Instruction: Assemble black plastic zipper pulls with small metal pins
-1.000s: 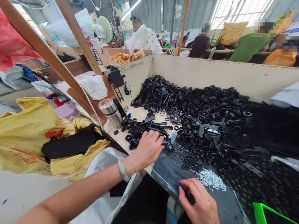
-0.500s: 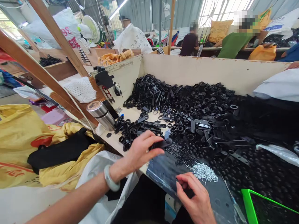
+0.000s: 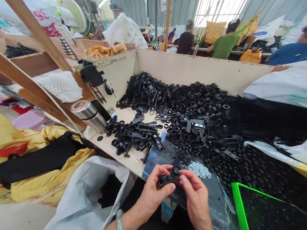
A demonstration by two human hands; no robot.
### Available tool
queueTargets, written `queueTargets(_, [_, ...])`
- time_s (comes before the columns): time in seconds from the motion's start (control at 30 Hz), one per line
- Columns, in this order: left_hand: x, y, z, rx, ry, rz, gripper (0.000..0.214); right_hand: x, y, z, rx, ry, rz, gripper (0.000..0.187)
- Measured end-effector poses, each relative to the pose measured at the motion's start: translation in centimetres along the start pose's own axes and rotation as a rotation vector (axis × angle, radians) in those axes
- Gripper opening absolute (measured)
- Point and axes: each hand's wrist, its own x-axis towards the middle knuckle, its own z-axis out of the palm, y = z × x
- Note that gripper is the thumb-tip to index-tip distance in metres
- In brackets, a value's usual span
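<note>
Between the thumb and fingers of my left hand (image 3: 155, 183) is a black plastic bracket (image 3: 165, 179) with rounded ends. My right hand (image 3: 195, 193) meets its right end in a pinch; a small dark bit shows at the fingertips, too small to name. Just beyond my hands lie a pile of short silvery pins (image 3: 199, 169) and a heap of tiny dark parts (image 3: 176, 151). Farther off, a cluster of similar black brackets (image 3: 137, 135) rests on the pale board.
Black plastic parts (image 3: 148, 88) fill the high-walled bench. A steel flask (image 3: 92, 119) stands at left above a white sack (image 3: 79, 188). A screwdriver (image 3: 224, 193) lies by a green-rimmed tray (image 3: 237, 204) at right. Several people work beyond the back wall (image 3: 192, 62).
My left hand has brought the black bracket down and right, from over the parts to my right hand. Both hands now meet at the bracket. The view has shifted right.
</note>
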Motion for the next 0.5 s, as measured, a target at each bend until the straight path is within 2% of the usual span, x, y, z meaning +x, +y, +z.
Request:
queueTargets(0.07, [-0.4, 0.2, -0.1, -0.047, -0.034, -0.028, 0.021, 0.0, -0.1, 0.1, -0.028, -0.024, -0.03, 0.021])
queueTargets(0.17, [-0.5, 0.0, 0.0, -0.119, 0.015, -0.08, 0.02, 0.0, -0.5, 0.2, -0.092, -0.069, -0.098, 0.018])
queueTargets(0.23, [-0.4, 0.0, 0.0, -0.186, 0.014, -0.127, 0.036, 0.0, -0.7, 0.3, -0.12, -0.09, -0.147, 0.016])
queueTargets(0.33, [-0.1, 0.6, -0.2, -0.283, -0.073, -0.243, 0.058, 0.0, -1.1, 0.6, -0.129, -0.133, -0.169, 0.014])
queueTargets(0.43, [0.1, 1.6, -0.4, -0.347, -0.13, -0.336, 0.051, -0.1, -1.5, 0.7, -0.129, -0.164, -0.151, 0.015])
queueTargets(0.5, [0.2, 2.0, -0.4, -0.388, -0.1, -0.357, 0.045, -0.2, -1.6, 0.7, -0.141, -0.161, -0.136, 0.018])
